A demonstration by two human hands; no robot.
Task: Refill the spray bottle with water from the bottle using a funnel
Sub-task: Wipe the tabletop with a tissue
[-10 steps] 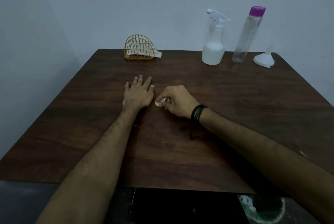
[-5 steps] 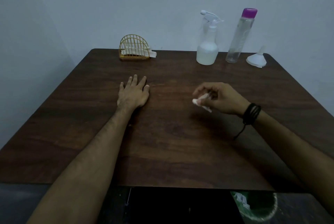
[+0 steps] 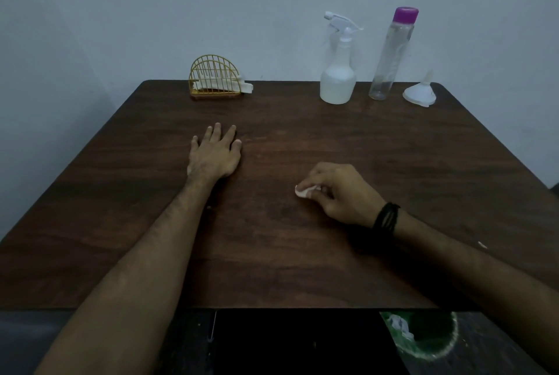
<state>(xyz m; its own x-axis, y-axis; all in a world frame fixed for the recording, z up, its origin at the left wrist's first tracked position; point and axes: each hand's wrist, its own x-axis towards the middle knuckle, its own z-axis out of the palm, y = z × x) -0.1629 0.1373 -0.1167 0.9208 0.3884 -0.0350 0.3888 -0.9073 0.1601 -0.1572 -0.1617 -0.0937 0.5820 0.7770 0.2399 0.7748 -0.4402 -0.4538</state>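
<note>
The spray bottle [image 3: 338,72] stands upright at the upper right of the table [image 3: 393,163], nozzle pointing left. Right of it stands the tall water bottle [image 3: 390,54], long axis vertical, then the funnel [image 3: 419,92], mouth down, spout up. The left hand [image 3: 214,155] lies flat, holding nothing. The right hand [image 3: 341,193] is curled, pinching a white wad [image 3: 304,191] against the table.

Dark brown wood-grain counter [image 3: 302,253]; white spray bottle [image 3: 338,81]; clear bottle [image 3: 387,66] with a purple cap [image 3: 406,14]; white funnel [image 3: 420,93]; yellow wire rack [image 3: 213,78] (white napkins inside); black wristband [image 3: 386,217].
</note>
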